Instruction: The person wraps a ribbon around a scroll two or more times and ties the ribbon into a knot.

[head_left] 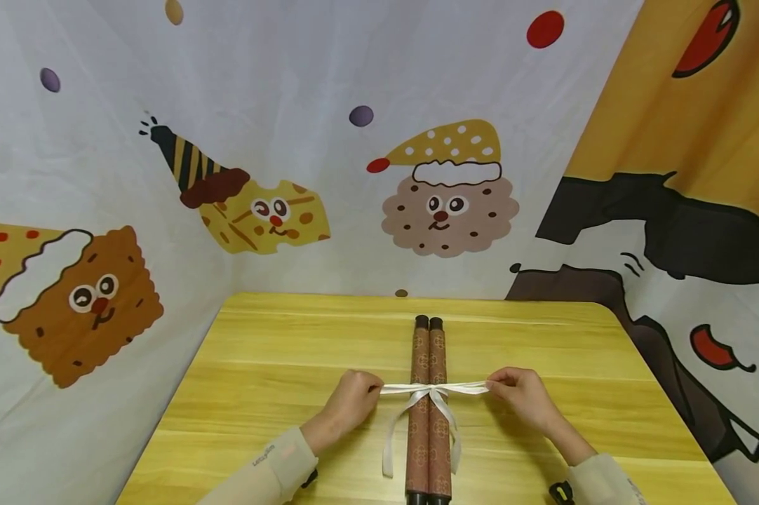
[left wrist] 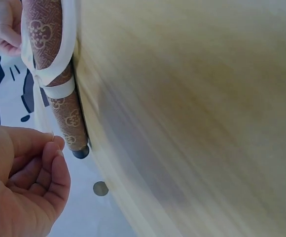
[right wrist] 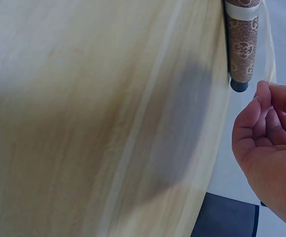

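Note:
Two brown patterned scrolls (head_left: 420, 438) with black end knobs lie side by side on the table, pointing away from me. A white ribbon (head_left: 397, 389) circles them and is tied in a bow at their middle, its two tails hanging down on either side. My left hand (head_left: 352, 400) pinches the bow's left loop between thumb and forefinger. On the other side my right hand (head_left: 523, 394) pinches the right loop, and the ribbon stretches nearly straight between them. In the left wrist view the knot shows above one scroll (left wrist: 66, 116); the right wrist view shows the ribbon (right wrist: 269, 49) at my fingertips.
The yellow wood-grain table (head_left: 278, 330) has rounded far corners. Behind it hangs a white cloth (head_left: 291, 84) printed with cartoon biscuits and cheese, with an orange and black area at the right. Dark straps show near both sleeves.

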Tool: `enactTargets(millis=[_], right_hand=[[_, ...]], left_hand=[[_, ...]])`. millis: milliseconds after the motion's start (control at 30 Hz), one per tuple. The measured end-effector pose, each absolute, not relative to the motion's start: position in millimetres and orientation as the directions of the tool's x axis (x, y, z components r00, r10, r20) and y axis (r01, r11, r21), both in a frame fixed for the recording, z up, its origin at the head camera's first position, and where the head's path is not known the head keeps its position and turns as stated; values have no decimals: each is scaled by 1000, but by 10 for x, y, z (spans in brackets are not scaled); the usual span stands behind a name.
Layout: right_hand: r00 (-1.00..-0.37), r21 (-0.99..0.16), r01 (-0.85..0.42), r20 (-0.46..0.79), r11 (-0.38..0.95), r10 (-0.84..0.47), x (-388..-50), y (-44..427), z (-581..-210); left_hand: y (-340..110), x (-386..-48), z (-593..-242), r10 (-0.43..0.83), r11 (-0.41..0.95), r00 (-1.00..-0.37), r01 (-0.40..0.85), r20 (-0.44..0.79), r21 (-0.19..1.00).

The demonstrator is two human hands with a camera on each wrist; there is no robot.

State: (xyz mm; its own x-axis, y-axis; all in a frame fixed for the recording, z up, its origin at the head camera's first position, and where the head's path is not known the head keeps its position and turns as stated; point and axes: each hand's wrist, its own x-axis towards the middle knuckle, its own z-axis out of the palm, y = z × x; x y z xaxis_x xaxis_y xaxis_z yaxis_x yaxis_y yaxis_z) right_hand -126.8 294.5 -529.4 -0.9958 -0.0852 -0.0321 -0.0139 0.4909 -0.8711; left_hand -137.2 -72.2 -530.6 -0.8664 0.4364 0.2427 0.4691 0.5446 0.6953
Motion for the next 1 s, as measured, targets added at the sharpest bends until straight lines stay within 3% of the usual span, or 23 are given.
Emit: enactTargets(millis=[500, 1000], right_hand=[[-997, -843, -26, -15, 537, -73, -1285, 2981, -5367], [-998, -835, -54, 22, 548, -65, -1295, 2975, -5376]], left_hand=[[-726, -1391, -5292, 458, 538, -869, 436, 184, 721], [-743, -1408, -5330, 439, 547, -876, 437, 200, 714]])
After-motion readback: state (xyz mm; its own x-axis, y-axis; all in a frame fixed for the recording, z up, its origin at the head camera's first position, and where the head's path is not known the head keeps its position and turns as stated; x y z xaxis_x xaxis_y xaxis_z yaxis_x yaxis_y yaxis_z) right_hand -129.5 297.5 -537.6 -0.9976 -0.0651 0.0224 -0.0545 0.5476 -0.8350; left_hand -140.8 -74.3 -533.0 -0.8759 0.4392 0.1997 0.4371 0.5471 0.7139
